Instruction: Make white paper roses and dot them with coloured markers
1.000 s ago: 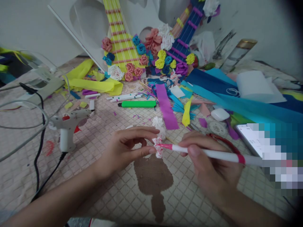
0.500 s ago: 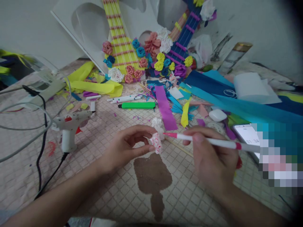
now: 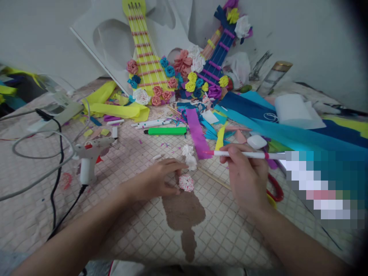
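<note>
A white paper flower with red-pink speckles (image 3: 186,183) sits face up at the fingertips of my left hand (image 3: 161,177). That hand's thumb and fingers are apart around the flower's left side; whether they still touch it is hard to tell. Just beyond, plain white crumpled paper flowers (image 3: 188,151) lie close to my index finger. My right hand (image 3: 247,172) grips a white felt-tip pen (image 3: 241,154) with a pink-red tip, held nearly level and pointing left, above the table. A thin wooden stick (image 3: 215,177) lies between my hands.
A glue gun (image 3: 89,161) with its cable stands at left. A green cutter (image 3: 166,131), a purple paper strip (image 3: 197,134) and blue crepe paper (image 3: 287,132) lie ahead. Flower-decorated yellow (image 3: 146,57) and blue (image 3: 220,53) guitar shapes lean at the back. Red-handled scissors (image 3: 276,188) are at right.
The speckled flower has come down, turned face up, and my left fingers have loosened from around it. My right hand has drawn the pen tip up and away from the flower. The view has shifted slightly.
</note>
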`<state>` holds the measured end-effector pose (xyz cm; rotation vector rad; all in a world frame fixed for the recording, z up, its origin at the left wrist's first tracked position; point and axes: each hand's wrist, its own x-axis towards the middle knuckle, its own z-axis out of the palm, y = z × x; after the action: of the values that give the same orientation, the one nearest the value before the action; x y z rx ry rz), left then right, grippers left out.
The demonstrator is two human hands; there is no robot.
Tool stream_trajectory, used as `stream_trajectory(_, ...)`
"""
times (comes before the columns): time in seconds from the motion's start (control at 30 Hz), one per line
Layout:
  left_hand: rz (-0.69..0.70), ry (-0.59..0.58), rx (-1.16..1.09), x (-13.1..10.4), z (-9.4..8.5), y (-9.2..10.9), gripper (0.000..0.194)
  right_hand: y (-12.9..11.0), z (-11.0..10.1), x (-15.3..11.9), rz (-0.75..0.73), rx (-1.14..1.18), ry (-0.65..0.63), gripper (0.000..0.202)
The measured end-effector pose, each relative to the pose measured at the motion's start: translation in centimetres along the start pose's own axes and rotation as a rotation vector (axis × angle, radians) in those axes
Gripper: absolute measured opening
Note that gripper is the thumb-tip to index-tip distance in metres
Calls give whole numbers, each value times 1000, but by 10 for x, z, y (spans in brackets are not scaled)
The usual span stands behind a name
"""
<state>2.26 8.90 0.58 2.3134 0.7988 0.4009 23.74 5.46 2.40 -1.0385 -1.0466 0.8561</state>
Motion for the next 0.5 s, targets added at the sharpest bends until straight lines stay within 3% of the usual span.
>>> stream_trajectory(0.13, 0, -49, 13, -1, 1, -1, 43, 0, -1, 1, -20, -98, -40, 16)
stream_trajectory(0.23, 25, -59, -9, -1, 3, -2, 34, 1, -1, 0, -19, -306, -211, 17)
stream_trajectory(0.4, 87, -36, 1, 0, 1, 2, 36, 6, 1, -4, 2, -523, -457, 19)
stream_trajectory(0.5, 70, 8, 45, -1, -7, 3, 33, 8, 2, -5, -24, -508, -424, 17)
